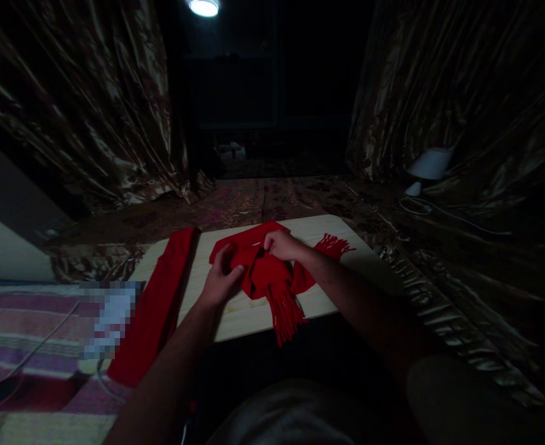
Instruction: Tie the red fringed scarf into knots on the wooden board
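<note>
A red scarf (pixel 268 272) with fringed ends lies looped and crossed over itself on a pale wooden board (pixel 248 318). One fringe hangs toward me over the near edge; the other points to the far right. My left hand (pixel 223 276) rests at the scarf's left side, thumb and fingers apart, touching the cloth. At the upper middle of the loop, my right hand (pixel 281 243) is closed with its fingertips pinching the fabric. Its fingertips are partly hidden in the folds. A second long red folded cloth (pixel 161 296) lies along the board's left side.
Left of the board is a striped cloth (pixel 21 321) with a cable and a dark red-rimmed object (pixel 3 390) on it. A small white lamp (pixel 432 164) with a cord stands at the right. Shiny curtains (pixel 128 111) hang behind, and the room is dim.
</note>
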The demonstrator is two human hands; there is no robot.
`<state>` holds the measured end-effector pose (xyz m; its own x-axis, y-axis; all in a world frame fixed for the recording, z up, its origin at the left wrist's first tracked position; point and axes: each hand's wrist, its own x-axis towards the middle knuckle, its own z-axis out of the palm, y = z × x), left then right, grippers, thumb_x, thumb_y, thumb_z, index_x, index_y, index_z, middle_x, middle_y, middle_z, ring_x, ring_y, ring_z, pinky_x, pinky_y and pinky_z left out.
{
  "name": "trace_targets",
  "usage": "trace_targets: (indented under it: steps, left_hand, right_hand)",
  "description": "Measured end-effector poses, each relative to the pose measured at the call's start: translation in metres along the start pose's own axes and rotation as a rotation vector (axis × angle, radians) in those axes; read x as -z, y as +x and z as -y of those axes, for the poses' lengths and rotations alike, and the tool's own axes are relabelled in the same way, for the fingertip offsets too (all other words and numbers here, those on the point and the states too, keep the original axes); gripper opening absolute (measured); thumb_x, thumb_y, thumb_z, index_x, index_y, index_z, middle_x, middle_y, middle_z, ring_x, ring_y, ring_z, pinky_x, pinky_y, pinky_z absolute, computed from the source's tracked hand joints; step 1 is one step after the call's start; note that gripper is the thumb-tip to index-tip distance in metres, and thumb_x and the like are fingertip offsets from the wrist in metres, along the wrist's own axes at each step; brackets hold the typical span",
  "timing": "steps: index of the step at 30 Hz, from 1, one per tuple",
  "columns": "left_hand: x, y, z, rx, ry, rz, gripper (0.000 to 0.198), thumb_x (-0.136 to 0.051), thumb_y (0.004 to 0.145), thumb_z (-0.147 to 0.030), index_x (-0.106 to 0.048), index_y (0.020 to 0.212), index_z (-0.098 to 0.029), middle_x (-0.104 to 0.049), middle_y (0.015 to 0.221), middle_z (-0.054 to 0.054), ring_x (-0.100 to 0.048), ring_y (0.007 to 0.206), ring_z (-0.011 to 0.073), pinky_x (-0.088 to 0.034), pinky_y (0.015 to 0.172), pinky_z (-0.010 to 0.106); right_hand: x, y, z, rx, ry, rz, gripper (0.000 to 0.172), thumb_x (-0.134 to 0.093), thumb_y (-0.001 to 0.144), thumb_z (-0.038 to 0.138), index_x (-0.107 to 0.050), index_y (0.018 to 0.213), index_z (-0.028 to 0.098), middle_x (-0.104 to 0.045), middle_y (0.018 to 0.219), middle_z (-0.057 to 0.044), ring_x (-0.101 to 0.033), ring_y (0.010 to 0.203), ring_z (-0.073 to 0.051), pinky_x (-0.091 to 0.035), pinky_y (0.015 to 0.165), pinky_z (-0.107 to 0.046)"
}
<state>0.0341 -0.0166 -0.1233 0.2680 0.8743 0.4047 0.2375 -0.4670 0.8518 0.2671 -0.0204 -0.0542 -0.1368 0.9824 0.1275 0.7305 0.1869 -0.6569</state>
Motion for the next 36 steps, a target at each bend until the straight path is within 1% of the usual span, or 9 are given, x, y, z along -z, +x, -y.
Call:
trace_targets:
  steps: [2,6,12,17,20,24,27,31,36]
  left_hand:
    - [-0.002,-0.003,-0.003,-0.129,0.160,0.040,0.083,-0.072,0.076,-0.053,-0.042,0.148,-0.023,-0.053,0.145,0.015,-0.049,0.133,0.0322,-0.033,0.112,0.051]
    - [-0.007,-0.007,-0.006,-0.239,0.468,0.097,0.080,-0.071,0.078,-0.052,-0.043,0.149,-0.026,-0.056,0.142,0.015,-0.046,0.134,0.0355,-0.011,0.118,0.061]
    - [-0.008,-0.004,-0.003,-0.225,0.416,0.076,0.070,-0.068,0.079,-0.040,-0.046,0.141,-0.015,-0.059,0.133,0.017,-0.055,0.124,0.0323,-0.037,0.109,0.048]
    - [-0.007,-0.004,-0.003,-0.254,0.320,0.108,0.028,-0.066,0.078,-0.032,-0.059,0.102,-0.021,-0.065,0.107,0.009,-0.062,0.102,0.0253,-0.047,0.095,0.039]
    - [-0.008,-0.006,-0.003,-0.244,0.267,0.110,0.019,-0.066,0.080,-0.033,-0.055,0.091,-0.022,-0.064,0.098,0.007,-0.062,0.094,0.0223,-0.049,0.090,0.036]
    - [-0.007,-0.008,-0.008,-0.290,0.264,0.091,0.035,-0.064,0.083,-0.033,-0.057,0.115,-0.020,-0.061,0.123,0.012,-0.058,0.118,0.0255,-0.046,0.102,0.040]
    - [-0.007,-0.011,-0.014,-0.382,0.332,0.109,0.057,-0.062,0.085,-0.033,-0.050,0.140,-0.022,-0.042,0.151,0.014,-0.039,0.141,0.0302,-0.035,0.115,0.047]
    - [-0.010,-0.013,-0.016,-0.400,0.424,0.095,0.051,-0.065,0.084,-0.039,-0.059,0.131,-0.023,-0.038,0.155,0.014,-0.036,0.143,0.0338,-0.034,0.114,0.051]
    - [-0.012,-0.010,-0.006,-0.430,0.471,0.063,0.026,-0.062,0.086,-0.037,-0.067,0.106,-0.020,-0.041,0.152,0.015,-0.042,0.138,0.0323,-0.037,0.112,0.049]
  right_hand:
    - [0.001,0.001,0.001,-0.066,-0.164,0.066,0.007,-0.069,0.074,0.017,-0.066,0.068,0.016,-0.066,0.067,-0.001,-0.056,0.063,-0.013,-0.037,0.060,-0.023]
    - [0.004,-0.003,0.008,-0.049,-0.351,0.241,0.035,-0.077,0.073,0.041,-0.059,0.055,0.017,-0.054,0.051,0.001,-0.048,0.054,-0.012,-0.030,0.053,-0.025]
    - [-0.001,-0.006,0.015,-0.043,-0.211,0.286,0.021,-0.071,0.077,0.027,-0.056,0.065,0.017,-0.052,0.058,0.005,-0.043,0.055,-0.009,-0.027,0.052,-0.024]
    - [-0.007,-0.001,0.011,-0.057,-0.028,0.154,0.019,-0.061,0.088,0.028,-0.053,0.074,0.017,-0.053,0.065,0.005,-0.044,0.060,-0.009,-0.029,0.055,-0.022]
    - [-0.012,0.002,0.008,-0.007,-0.018,0.058,0.020,-0.057,0.091,0.029,-0.049,0.076,0.018,-0.052,0.069,0.004,-0.044,0.064,-0.010,-0.029,0.057,-0.023]
    - [-0.018,0.006,0.007,0.031,0.125,-0.084,0.021,-0.055,0.092,0.029,-0.044,0.076,0.020,-0.046,0.066,0.006,-0.041,0.061,-0.010,-0.029,0.057,-0.023]
    - [-0.019,0.009,0.008,0.058,0.296,-0.062,0.019,-0.058,0.087,0.026,-0.044,0.075,0.020,-0.045,0.064,0.007,-0.043,0.061,-0.010,-0.030,0.057,-0.022]
    - [-0.019,0.010,0.011,0.058,0.331,-0.019,0.019,-0.061,0.083,0.025,-0.047,0.072,0.019,-0.048,0.063,0.007,-0.043,0.060,-0.010,-0.032,0.057,-0.023]
    - [-0.023,0.013,0.007,0.053,0.206,-0.097,0.020,-0.060,0.085,0.029,-0.048,0.072,0.019,-0.047,0.064,0.007,-0.041,0.059,-0.010,-0.030,0.056,-0.023]
